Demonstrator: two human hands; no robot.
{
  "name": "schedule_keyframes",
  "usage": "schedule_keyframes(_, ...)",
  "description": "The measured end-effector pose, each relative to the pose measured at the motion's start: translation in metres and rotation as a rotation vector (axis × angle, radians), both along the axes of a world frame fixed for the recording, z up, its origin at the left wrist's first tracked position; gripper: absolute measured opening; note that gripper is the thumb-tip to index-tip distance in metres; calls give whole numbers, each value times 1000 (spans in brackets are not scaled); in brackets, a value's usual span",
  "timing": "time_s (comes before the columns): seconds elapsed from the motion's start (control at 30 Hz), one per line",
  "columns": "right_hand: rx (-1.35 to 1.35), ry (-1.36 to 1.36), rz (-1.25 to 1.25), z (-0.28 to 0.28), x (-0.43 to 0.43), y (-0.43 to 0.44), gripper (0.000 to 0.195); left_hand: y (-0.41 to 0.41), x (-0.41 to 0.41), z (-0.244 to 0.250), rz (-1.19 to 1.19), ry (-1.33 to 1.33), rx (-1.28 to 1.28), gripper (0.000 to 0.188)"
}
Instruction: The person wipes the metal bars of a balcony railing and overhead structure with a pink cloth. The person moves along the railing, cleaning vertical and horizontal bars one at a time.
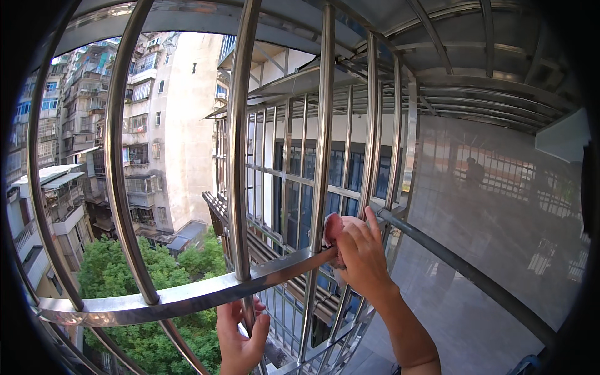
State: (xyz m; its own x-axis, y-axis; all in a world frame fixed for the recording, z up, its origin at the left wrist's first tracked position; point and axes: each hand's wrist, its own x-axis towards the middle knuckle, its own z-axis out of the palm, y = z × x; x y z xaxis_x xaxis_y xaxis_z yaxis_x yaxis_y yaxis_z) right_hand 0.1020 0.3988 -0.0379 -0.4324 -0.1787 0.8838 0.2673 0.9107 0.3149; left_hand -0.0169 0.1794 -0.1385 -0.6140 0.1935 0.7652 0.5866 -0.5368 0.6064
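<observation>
A pink cloth point(333, 229) is held in my right hand point(358, 243), pressed against the metal crossbar point(187, 297) near its right end. One finger of that hand points up beside an upright bar. My left hand point(241, 330) is lower, just under the crossbar, its thumb and fingers curled around an upright stainless steel bar point(248, 311). More upright steel tubes point(239, 140) pass through the crossbar on both sides of my hands.
A dark grey pole point(468, 269) runs from the bars to the lower right, in front of a glossy grey wall point(478, 187). Beyond the bars are a window point(337, 164), apartment buildings point(187, 131) and green trees point(154, 276). Metal framing point(468, 47) spans overhead.
</observation>
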Motion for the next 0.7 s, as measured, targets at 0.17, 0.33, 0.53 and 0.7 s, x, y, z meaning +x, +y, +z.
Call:
schedule_keyframes(0.17, -83, 22, -42, -8, 4, 8, 42, -23, 19, -20, 640, 468, -48, 53)
schedule_keyframes(0.33, -238, -38, 119, -9, 7, -12, 63, -2, 49, 14, 135, 596, -197, 56)
schedule_keyframes(0.53, -376, -85, 323, -22, 17, -42, 79, 44, 41, 13, 31, 293, -161, 37)
schedule_keyframes(0.7, -417, -243, 413, -14, 35, -45, 81, 78, 31, 0, -212, -3, -78, 38)
